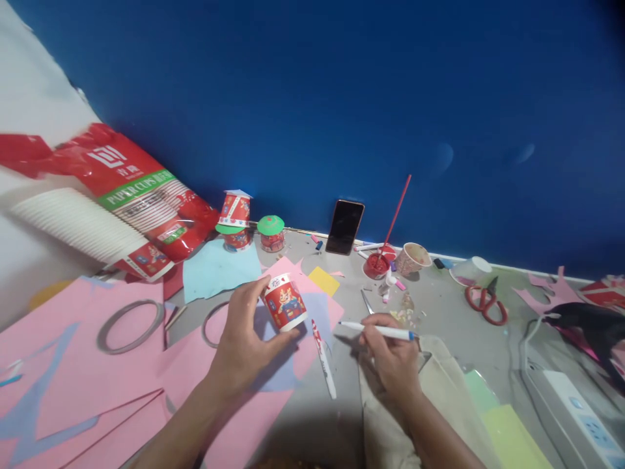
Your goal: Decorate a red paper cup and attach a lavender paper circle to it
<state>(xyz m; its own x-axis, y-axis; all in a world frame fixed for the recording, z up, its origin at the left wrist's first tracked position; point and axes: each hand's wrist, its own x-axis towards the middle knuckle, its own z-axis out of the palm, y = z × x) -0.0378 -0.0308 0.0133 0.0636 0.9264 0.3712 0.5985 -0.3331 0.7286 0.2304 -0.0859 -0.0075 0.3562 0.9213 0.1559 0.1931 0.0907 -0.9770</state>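
Note:
My left hand (247,332) grips a small red paper cup (286,303) by its two ends, thumb under the lower rim and fingers at the upper one. The cup has a cartoon figure printed on its side and is held tilted above pink and lilac paper. In my right hand (390,355) is a white marker (385,331) with a blue end, its tip pointing left toward the cup but apart from it. Between my hands a second marker (323,361), white with a red pattern, lies on the table.
Pink paper sheets (112,365) cover the left side, with a tape ring (131,326) on them. Stacked paper cups (83,221) and a red bag (146,189) lean behind. At the back stand a phone (345,227) and decorated cups (236,208). Scissors (487,303) and a power strip (581,410) lie right.

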